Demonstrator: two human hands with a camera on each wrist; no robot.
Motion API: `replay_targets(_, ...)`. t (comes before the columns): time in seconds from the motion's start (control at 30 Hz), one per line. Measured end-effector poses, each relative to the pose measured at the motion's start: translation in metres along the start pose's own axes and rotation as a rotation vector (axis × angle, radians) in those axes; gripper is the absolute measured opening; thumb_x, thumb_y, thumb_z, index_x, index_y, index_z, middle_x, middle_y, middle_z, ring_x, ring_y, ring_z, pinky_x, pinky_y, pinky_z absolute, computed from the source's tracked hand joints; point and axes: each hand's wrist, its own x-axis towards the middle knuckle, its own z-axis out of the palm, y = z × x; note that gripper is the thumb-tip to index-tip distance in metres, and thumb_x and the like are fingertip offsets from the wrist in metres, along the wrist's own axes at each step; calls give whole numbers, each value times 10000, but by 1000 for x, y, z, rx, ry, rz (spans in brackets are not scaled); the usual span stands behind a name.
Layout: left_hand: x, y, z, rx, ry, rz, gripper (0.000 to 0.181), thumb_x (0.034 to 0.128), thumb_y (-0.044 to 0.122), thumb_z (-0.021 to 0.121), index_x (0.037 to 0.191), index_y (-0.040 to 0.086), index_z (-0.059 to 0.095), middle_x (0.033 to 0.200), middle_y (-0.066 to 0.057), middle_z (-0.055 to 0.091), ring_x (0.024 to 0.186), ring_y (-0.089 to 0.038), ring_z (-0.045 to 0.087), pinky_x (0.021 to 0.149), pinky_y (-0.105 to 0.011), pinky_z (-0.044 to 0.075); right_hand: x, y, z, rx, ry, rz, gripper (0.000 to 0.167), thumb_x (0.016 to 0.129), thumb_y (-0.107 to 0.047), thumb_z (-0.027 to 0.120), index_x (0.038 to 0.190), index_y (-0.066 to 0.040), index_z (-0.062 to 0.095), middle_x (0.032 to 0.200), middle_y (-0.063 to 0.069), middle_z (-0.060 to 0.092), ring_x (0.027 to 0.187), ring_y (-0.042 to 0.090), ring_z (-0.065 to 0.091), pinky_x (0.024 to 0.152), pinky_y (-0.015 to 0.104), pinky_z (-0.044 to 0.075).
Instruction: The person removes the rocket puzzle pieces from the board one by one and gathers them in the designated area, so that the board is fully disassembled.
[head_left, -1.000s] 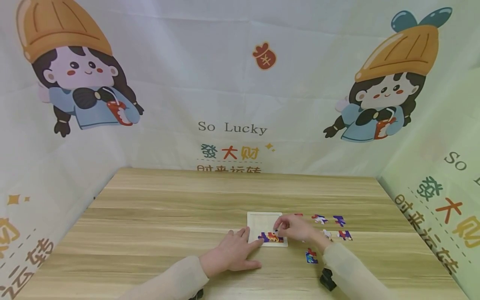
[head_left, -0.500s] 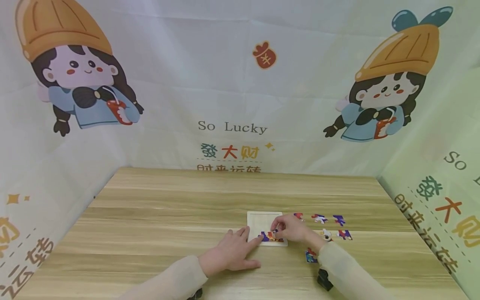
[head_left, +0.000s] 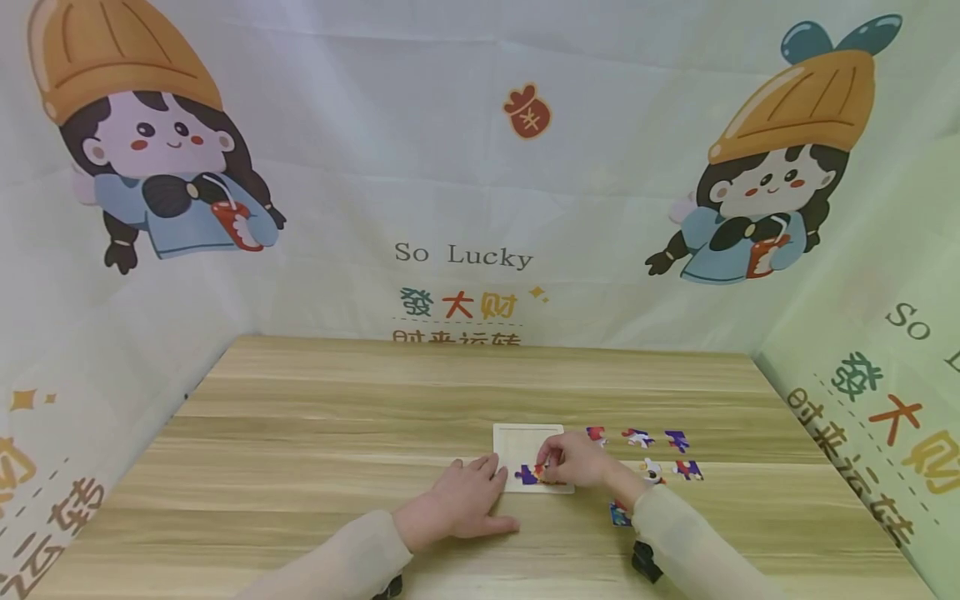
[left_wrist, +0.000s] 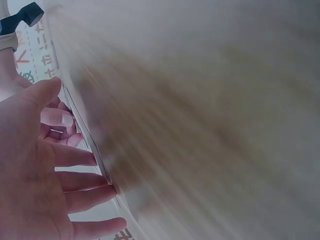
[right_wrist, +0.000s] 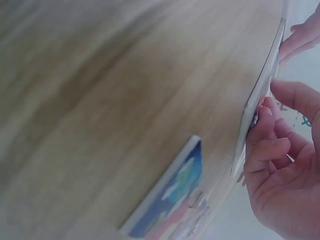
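Note:
A pale puzzle tray (head_left: 517, 440) lies flat on the wooden table, with joined jigsaw pieces (head_left: 527, 474) along its near side. My left hand (head_left: 463, 500) rests with fairly straight fingers at the tray's left edge, thumb on the table. Over the tray's right part, my right hand (head_left: 585, 461) pinches a small puzzle piece at the joined ones; its fingers hide most of it. In the right wrist view, a bit of orange and dark colour shows at the fingertips, against the tray (right_wrist: 255, 100).
Several loose puzzle pieces lie right of the tray, among them a purple one (head_left: 677, 441), a white one (head_left: 652, 472) and a blue-green one (head_left: 620, 514) near the right sleeve. A printed cloth (head_left: 465, 167) stands behind the wooden table (head_left: 337, 417).
My right hand has shifted slightly left and down with the puzzle piece, onto the joined pieces. My left index finger has drawn back from the pieces' left end.

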Motion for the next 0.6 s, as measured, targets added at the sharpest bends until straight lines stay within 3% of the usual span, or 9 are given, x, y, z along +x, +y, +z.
replay_targets(0.6, 1, 0, 2, 4, 30, 2, 754, 790, 644, 420, 1249, 51, 487, 1282, -163, 431, 1163, -263, 406, 876, -474, 369, 2, -3, 0, -83, -36, 54, 174, 685, -55, 686, 789, -81, 548, 663, -47, 479, 588, 68, 425, 519, 212, 360)
